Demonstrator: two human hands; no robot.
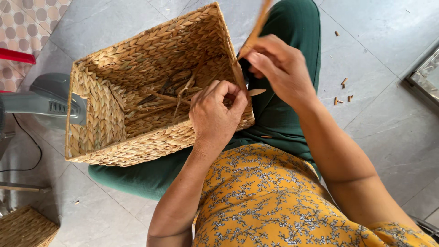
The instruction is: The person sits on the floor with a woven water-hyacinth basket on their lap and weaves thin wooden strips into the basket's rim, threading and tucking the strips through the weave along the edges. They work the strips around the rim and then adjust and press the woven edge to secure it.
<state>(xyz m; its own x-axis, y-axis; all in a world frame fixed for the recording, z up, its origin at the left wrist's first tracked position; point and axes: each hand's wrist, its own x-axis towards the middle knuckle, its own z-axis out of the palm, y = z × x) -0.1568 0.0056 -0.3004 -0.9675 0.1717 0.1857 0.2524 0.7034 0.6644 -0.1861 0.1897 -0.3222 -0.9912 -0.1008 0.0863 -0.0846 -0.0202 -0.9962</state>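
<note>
The woven basket (137, 91) lies tipped on the person's lap, its open mouth turned up toward the camera and its long axis running from lower left to upper right. It rests on the green trouser legs (292, 27), directly in front of both hands.

The left hand (215, 114) is curled closed over the basket's near right rim, fingers (228, 91) folded inward and pinching the weave at the corner; it is the hand in firmer contact with the basket. The right hand (274, 66) sits just beyond it, above the same corner, closed around a flat tan reed strip (258, 23). The strip's long axis rises steeply up and slightly right from the rim, leaving the top of the frame; its lower end meets the rim between the two hands.

Loose strip ends (176, 93) lie inside the basket. Short offcuts (343, 91) are scattered on the grey tiled floor (388, 137) to the right. A grey fan base (45, 98) stands at left, and a second basket (25, 226) at lower left.
</note>
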